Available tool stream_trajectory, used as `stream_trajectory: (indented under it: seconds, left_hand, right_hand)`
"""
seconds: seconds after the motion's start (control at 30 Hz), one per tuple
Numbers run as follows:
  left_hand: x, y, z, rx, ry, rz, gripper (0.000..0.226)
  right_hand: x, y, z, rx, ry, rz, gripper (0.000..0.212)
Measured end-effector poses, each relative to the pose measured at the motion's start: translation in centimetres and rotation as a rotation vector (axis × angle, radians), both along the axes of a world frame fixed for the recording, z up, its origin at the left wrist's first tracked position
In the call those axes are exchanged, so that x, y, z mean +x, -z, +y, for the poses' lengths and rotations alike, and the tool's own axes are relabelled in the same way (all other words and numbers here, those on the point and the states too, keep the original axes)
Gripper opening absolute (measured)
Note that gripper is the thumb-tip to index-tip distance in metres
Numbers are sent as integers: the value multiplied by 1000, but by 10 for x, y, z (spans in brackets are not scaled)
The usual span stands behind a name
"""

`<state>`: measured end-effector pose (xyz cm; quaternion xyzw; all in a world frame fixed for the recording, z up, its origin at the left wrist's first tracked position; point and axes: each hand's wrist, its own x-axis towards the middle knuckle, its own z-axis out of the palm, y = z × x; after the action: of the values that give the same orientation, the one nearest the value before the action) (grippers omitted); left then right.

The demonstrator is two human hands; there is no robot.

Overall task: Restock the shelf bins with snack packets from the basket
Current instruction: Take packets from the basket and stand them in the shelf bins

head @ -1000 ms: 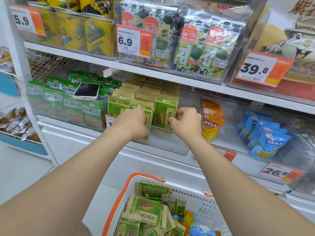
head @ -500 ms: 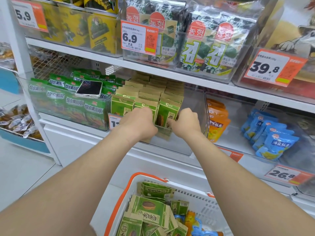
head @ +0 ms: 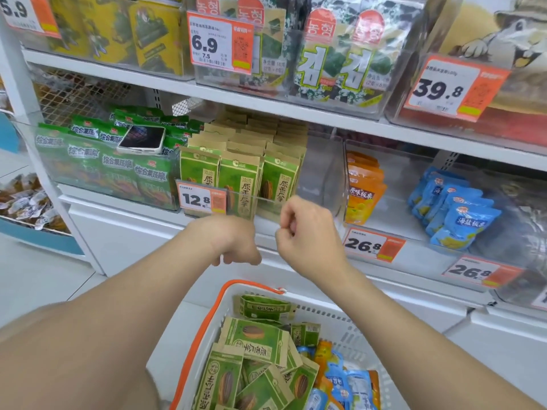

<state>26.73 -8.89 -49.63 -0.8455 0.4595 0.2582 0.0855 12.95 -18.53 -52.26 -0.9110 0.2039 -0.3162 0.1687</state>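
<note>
Head view of a snack shelf (head: 296,112) with a basket (head: 350,335) below it.

(a) The left grip (head: 233,244), a bare hand, hangs in front of the shelf edge just below the middle bin (head: 321,176). Its fingers curl down and under the palm, and no packet shows in it.

(b) The right grip (head: 307,232), also a bare hand, is held just beside the left and apart from it. Its fingers are folded into a loose fist with the thumb against the forefinger. It holds nothing visible and touches no packet.

(c) Green seed packets (head: 245,184) stand upright in rows in the middle bin, filling its left part. The right part of this clear bin shows bare wall. A price tag (head: 201,199) reading 12.8 hangs on the bin front.

(d) The white basket, with an orange handle (head: 204,327), sits under both forearms. It holds more green seed packets, the basket packets (head: 251,341), lying flat and tilted in a loose heap. Blue pouches (head: 337,377) and an orange one lie at their right.

(e) In the left bin, a phone (head: 142,139) lies on green crisp bags (head: 118,167). To the right, orange packets (head: 364,187) and blue packets (head: 461,214) stand in further bins. Seaweed packs (head: 334,54) fill the shelf above.
</note>
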Motion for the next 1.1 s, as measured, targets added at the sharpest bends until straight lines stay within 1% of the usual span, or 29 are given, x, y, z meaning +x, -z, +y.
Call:
stream_trajectory:
  seconds: [0.07, 0.13, 0.2, 0.27, 0.33, 0.4, 0.47, 0.53, 0.6, 0.63, 0.67, 0.8, 0.93, 1.03, 1.1]
  left_hand:
    - [-12, 9, 0, 78, 73, -20, 38]
    - [-29, 21, 0, 135, 143, -36, 35]
    - [-49, 37, -1, 183, 204, -39, 35]
    - [-67, 62, -1, 252, 269, -37, 40]
    - [-85, 94, 2, 341, 358, -7, 38]
    - [-102, 128, 10, 422, 474, 18, 32]
    - [-118, 156, 19, 506, 595, 38, 28]
    - [-134, 179, 31, 546, 661, 47, 31]
    - [-146, 199, 43, 537, 723, 18, 49]
    - [-151, 207, 48, 534, 752, 10, 53]
    - [-155, 213, 53, 532, 766, 14, 52]
    - [-169, 219, 62, 521, 757, 42, 36]
    - [-173, 213, 66, 421, 750, 9, 22]
    - [-173, 213, 71, 378, 718, -58, 21]
    - [-173, 212, 73, 388, 716, -78, 29]
  right_hand:
    - [-15, 21, 1, 38, -59, 110, 24]
    - [-32, 44, -4, 93, -123, 284, 27]
    - [-50, 64, -10, 172, -178, 541, 28]
    - [-65, 81, -10, 208, -226, 793, 31]
    - [-77, 97, -5, 231, -234, 996, 36]
    - [-86, 112, 2, 232, -244, 1149, 38]
    - [-94, 124, 9, 210, -271, 1239, 41]
    - [-99, 129, 17, 196, -282, 1287, 42]
    - [-100, 131, 20, 189, -276, 1290, 40]
    - [-101, 131, 21, 182, -275, 1280, 39]
    - [-101, 132, 22, 172, -273, 1270, 38]
    - [-101, 127, 22, 143, -290, 1231, 35]
    - [-100, 124, 26, 126, -294, 1231, 34]
    - [-102, 121, 28, 143, -298, 1246, 38]
    - [-103, 119, 28, 144, -303, 1240, 40]
